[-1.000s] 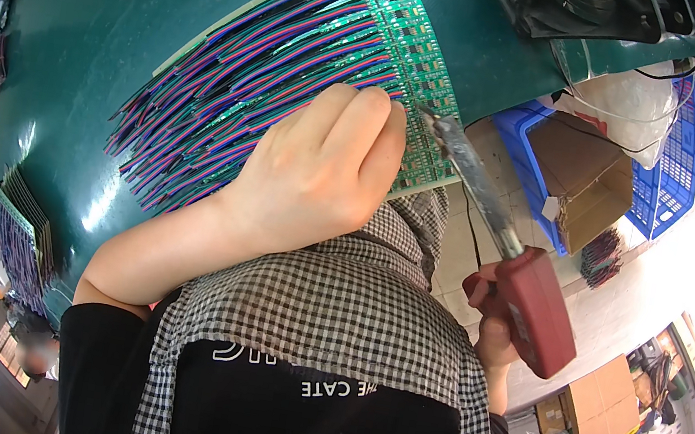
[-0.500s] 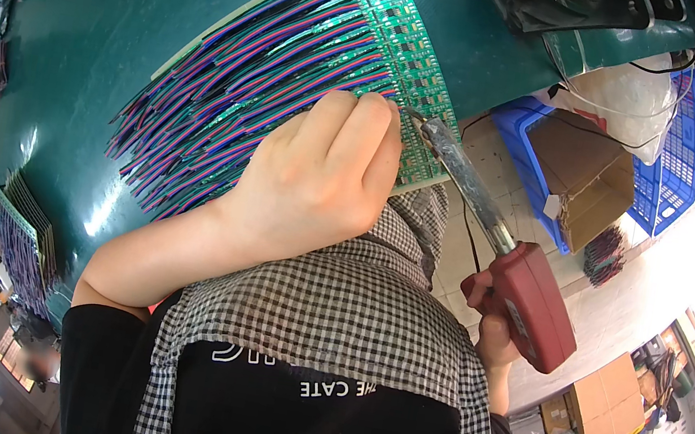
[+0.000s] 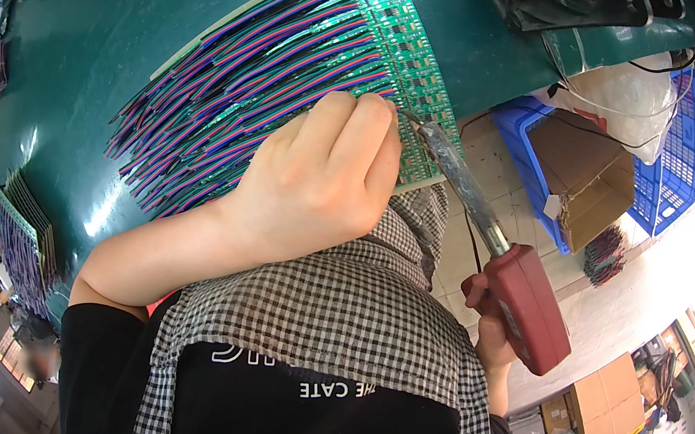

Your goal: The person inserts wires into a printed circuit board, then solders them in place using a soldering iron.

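Plainly, a blue crate (image 3: 525, 154) at upper right holds an open cardboard box (image 3: 609, 204), with a whitish plastic bag (image 3: 633, 108) just beside. The left hand (image 3: 319, 167) curls, knuckles up, over the green circuit board (image 3: 408, 36) at upper centre; its fingertips are hidden, so I cannot tell its grip. Lower right, the right hand (image 3: 495, 342) grips a red-handled tool (image 3: 529, 305).

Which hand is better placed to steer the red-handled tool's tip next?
Right, I'd judge: the right hand has the red-handled tool in its grip, metal shaft reaching over the green circuit boards. The left hand is curled over the wires, fingertips hidden, so it seems less free.
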Motion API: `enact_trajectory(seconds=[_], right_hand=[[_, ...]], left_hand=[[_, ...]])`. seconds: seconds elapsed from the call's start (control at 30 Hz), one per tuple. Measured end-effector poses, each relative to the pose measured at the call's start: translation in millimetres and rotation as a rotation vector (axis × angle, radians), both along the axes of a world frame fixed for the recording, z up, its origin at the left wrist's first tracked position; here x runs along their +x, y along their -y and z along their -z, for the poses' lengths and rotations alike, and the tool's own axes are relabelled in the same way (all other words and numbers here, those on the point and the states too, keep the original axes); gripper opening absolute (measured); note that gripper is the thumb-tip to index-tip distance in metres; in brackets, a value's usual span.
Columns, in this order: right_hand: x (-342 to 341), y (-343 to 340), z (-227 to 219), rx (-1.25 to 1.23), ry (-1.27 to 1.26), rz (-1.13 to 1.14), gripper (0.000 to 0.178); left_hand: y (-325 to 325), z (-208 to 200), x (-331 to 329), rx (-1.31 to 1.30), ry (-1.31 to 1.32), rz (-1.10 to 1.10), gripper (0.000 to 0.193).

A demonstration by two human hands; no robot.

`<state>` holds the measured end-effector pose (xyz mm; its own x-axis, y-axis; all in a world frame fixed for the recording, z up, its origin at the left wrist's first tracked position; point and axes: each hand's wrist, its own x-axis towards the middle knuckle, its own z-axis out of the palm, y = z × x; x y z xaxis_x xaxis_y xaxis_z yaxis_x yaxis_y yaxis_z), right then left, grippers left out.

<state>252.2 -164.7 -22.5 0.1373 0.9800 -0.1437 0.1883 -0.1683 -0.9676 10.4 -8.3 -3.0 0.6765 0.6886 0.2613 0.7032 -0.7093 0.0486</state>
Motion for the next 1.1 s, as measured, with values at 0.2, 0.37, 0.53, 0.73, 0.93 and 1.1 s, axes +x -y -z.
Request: enact_trajectory(seconds=[0.2, 0.37, 0.53, 0.73, 0.93, 1.1], right_hand=[[-0.4, 2.3, -0.7, -0.024, 0.030, -0.006, 0.073], [-15.3, -20.1, -23.3, -0.132, -0.322, 0.210, 0.077], [-20.1, -22.3, -23.4, -0.093, -0.476, 0.230, 0.075], [-10.9, -14.1, -20.2, -0.028, -0.271, 0.198, 0.067], [-14.7, -16.3, -23.9, -0.103, -0.211, 0.202, 0.072], [-15.6, -16.2, -24.3, -0.066, -0.228, 0.189, 0.073]], left_hand=[[-9.1, 12.1, 1.7, 0.169, 0.082, 0.070, 0.009], [-10.0, 11.5, -0.4, 0.159, 0.063, 0.081, 0.009], [-2.1, -5.5, 0.3, 0.035, -0.043, 0.043, 0.013], [-20.8, -27.3, -11.6, -0.153, -0.007, -0.090, 0.018], [-117.1, -3.6, -96.1, 0.025, 0.131, -0.415, 0.022], [-130.8, 5.5, -110.2, -0.204, 0.425, -0.463, 0.015]])
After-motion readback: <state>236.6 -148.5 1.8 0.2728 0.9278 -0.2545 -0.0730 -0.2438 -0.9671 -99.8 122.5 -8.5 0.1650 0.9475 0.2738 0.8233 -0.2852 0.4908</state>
